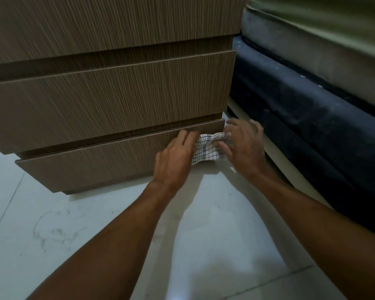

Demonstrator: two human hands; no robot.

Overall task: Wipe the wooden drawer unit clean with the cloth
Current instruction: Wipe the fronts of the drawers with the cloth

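The right hand (pixel 243 146) clutches the bunched cloth (pixel 206 151) against the right end of the wooden drawer unit's (pixel 108 94) lowest drawer (pixel 91 163); the left hand (pixel 173 156) lies flat beside it; wiping seems midway, though I cannot tell how clean the rest is.

Pale glossy floor tiles (pixel 52 234) with faint grey marbling and thin grout lines spread across the near ground, while along the right a dark bed base (pixel 312 131) carries a grey mattress (pixel 312 53) in dim light.
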